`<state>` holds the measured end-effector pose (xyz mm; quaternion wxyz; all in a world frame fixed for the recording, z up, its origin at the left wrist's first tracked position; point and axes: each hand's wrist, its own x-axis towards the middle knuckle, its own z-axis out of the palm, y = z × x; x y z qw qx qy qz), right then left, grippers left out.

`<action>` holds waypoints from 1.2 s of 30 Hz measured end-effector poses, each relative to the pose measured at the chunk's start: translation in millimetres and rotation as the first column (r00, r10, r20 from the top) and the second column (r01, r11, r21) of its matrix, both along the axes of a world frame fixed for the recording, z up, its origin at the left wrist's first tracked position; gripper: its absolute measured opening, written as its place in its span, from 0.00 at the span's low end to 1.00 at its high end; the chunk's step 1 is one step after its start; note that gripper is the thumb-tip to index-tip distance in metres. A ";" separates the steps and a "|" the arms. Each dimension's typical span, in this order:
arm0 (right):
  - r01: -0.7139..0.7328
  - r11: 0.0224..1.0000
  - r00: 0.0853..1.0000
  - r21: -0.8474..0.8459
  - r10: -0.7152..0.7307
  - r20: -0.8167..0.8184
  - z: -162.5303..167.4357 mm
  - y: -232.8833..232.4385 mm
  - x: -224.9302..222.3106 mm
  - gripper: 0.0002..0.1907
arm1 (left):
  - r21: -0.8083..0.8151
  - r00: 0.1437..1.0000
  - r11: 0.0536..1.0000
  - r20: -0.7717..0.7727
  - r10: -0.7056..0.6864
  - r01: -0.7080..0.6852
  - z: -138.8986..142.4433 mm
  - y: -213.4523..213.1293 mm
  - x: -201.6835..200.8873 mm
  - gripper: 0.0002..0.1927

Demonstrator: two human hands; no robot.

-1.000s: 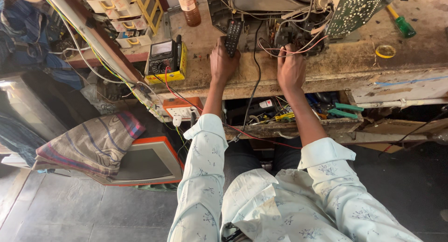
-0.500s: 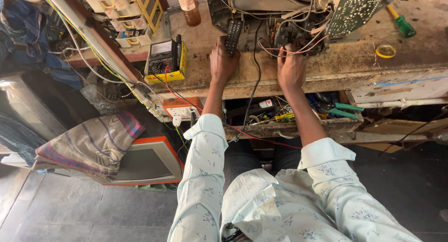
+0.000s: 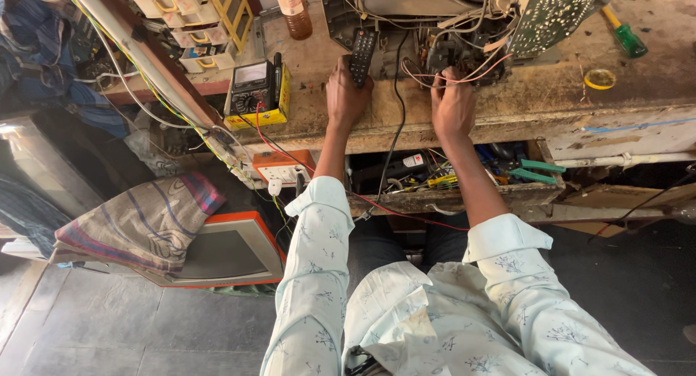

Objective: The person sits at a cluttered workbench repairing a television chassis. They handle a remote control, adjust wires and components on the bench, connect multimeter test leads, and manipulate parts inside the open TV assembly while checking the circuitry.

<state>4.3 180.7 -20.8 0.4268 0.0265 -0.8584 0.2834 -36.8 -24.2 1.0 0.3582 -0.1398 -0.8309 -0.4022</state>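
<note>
Head view. Worn, stained wooden workbench running across a cluttered repair shop, grey floor below.

- Left hand: gripping the lower end of a black remote control, remote pointing away along the bench.
- Right hand: resting among the loose wires at the base of an opened television chassis; grasp hidden, not telling whether fingers are closing on anything.
- Perforated green circuit board: leaning just right of the chassis.
- Multimeter in a yellow case: sitting left of the remote, red lead trailing down.
- Brown bottle: standing behind the multimeter.
- Green-handled screwdriver and tape roll: lying far right.
- Orange-framed television set: lying on the floor, folded striped cloth over it.
</note>
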 end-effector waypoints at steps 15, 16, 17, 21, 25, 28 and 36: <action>0.046 0.999 0.996 0.023 -0.048 0.070 -2.1 -1.4 -9.7 0.09 | 0.005 1.000 1.000 0.019 -0.015 0.015 1.7 -3.7 -3.2 0.21; 0.035 0.999 0.996 0.005 -0.035 0.081 -2.5 -1.3 -10.3 0.10 | 0.005 1.000 1.000 0.020 -0.017 0.017 1.8 -4.0 -2.9 0.21; 0.024 1.000 0.996 -0.013 -0.023 0.092 -3.2 -1.2 -10.6 0.10 | 0.005 1.000 1.000 0.021 -0.020 0.019 1.8 -4.2 -2.6 0.21; 0.040 0.999 0.998 0.023 -0.042 0.055 -6.5 -1.0 -11.1 0.09 | 0.007 0.999 1.000 0.026 -0.021 0.021 1.7 -5.1 -1.9 0.21; 0.048 0.999 0.997 0.015 -0.048 0.059 -6.4 -1.4 -12.6 0.09 | 0.004 1.000 1.000 0.004 -0.013 0.013 1.3 -4.8 -3.7 0.21; 0.043 0.999 0.998 0.019 -0.044 0.052 -4.5 -1.6 -11.8 0.09 | 0.003 1.000 1.000 -0.001 -0.007 0.007 1.0 -4.3 -4.8 0.21; -0.012 0.997 1.000 -0.072 0.014 0.019 -5.6 -4.0 -1.9 0.11 | -0.001 1.000 1.000 -0.010 -0.008 0.008 -1.2 -6.4 -3.8 0.21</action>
